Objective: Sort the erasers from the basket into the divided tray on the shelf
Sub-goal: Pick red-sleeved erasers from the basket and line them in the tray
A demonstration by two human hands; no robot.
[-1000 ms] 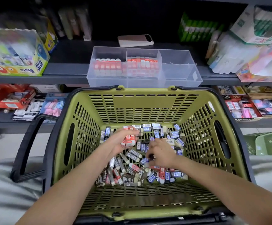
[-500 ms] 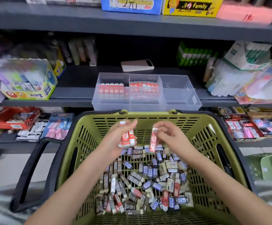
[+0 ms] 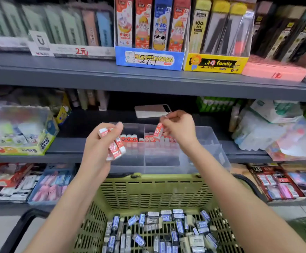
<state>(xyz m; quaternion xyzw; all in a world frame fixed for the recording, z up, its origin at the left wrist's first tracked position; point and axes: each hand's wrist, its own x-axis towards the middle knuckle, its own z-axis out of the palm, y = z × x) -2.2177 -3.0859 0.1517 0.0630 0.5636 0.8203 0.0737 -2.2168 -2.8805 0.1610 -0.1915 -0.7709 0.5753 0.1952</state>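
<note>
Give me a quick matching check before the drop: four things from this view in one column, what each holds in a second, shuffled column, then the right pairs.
Column one
1. left grip
2. right grip
3. divided tray
4. green basket

Column two
A. loose blue and grey erasers
B. one red eraser, pinched
C. rows of red erasers standing in two compartments
D. bunch of red erasers

Pairs: 1-D, 2-B, 3-C, 4-A.
</note>
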